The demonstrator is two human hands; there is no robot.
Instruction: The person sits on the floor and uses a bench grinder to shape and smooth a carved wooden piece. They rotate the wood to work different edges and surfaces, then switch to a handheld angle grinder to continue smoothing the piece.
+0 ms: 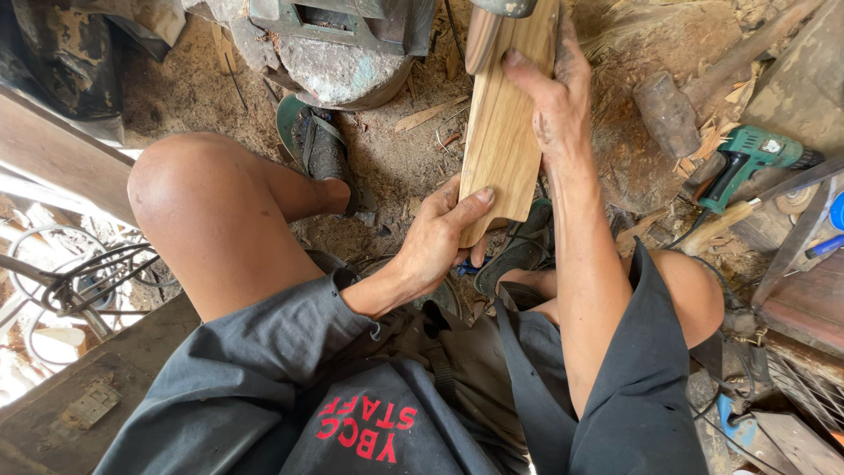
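My left hand [440,242] clamps near end of wooden board [503,132], thumb on top. My right hand [549,97] grips far part. Board's long axis runs away from me toward grey machine [338,53]; right hand nearer it.

The floor [396,167] is bare earth thick with sawdust and wood chips. A sandal [312,141] sits on it by the round grey machine base [338,66], and a second sandal [519,251] lies lower, near the middle. Thin wood slivers [426,114] are scattered between them. To the right, a mallet [666,113] lies in the shavings, with a green drill [747,158] just beyond it. At far left, coiled wire [75,277] rests in bright light.
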